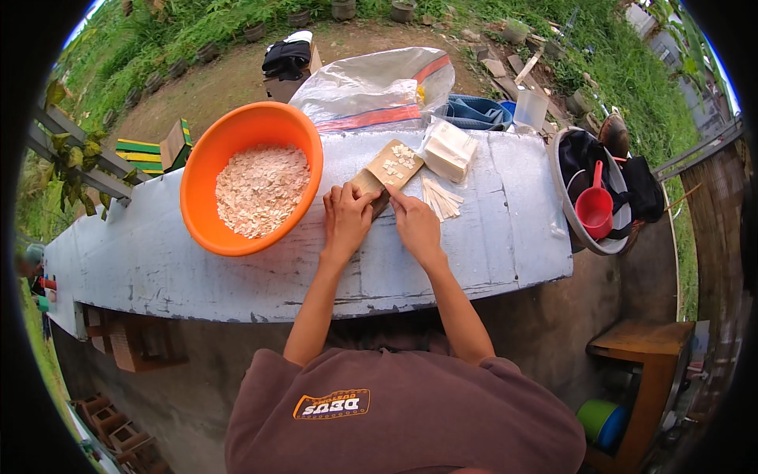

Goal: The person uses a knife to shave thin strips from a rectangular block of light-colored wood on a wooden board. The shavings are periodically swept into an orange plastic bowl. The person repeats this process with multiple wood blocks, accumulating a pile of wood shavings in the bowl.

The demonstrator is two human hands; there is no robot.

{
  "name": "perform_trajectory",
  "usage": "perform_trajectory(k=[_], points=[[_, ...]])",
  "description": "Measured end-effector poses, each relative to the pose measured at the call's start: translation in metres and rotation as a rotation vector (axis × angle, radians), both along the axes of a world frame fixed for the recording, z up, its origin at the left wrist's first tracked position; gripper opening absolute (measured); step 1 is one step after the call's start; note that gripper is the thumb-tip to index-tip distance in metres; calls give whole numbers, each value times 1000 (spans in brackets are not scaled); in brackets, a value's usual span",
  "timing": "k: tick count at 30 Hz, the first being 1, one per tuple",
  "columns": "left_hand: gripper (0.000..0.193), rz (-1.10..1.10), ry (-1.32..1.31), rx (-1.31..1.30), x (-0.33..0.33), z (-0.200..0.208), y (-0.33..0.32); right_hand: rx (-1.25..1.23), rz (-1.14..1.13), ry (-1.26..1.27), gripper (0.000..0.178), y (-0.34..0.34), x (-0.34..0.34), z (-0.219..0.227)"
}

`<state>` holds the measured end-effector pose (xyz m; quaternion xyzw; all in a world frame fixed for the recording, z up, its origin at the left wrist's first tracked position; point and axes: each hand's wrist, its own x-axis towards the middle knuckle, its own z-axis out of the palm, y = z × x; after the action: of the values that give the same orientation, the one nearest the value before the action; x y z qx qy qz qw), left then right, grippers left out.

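A small wooden board lies slantwise on the table between my hands, with small pale cut pieces on its far end. My left hand presses on the board's near left part with bent fingers, and whatever lies under the fingertips is hidden. My right hand is at the board's right edge, its index finger reaching forward and the other fingers curled in. A dark narrow shape shows between the hands, too small to name. Thin pale strips lie to the right, below a clear plastic bag of pale flat pieces.
An orange basin of pale flakes stands left of the board on the grey table. Behind are a large clear plastic bag and blue cloth. A tub with a red dipper sits at the right edge.
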<state>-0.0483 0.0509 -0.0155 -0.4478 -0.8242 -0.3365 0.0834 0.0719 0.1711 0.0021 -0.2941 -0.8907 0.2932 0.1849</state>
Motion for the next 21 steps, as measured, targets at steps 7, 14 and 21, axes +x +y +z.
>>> perform_trajectory(k=[7,14,21], points=[[25,27,37,-14,0,-6,-5,-80,30,-97,35,-4,26,13],[22,10,17,-17,0,-6,-6,-37,16,-43,35,-7,-2,2],[22,29,25,-8,2,-7,-13,-63,51,-107,35,-9,19,9]])
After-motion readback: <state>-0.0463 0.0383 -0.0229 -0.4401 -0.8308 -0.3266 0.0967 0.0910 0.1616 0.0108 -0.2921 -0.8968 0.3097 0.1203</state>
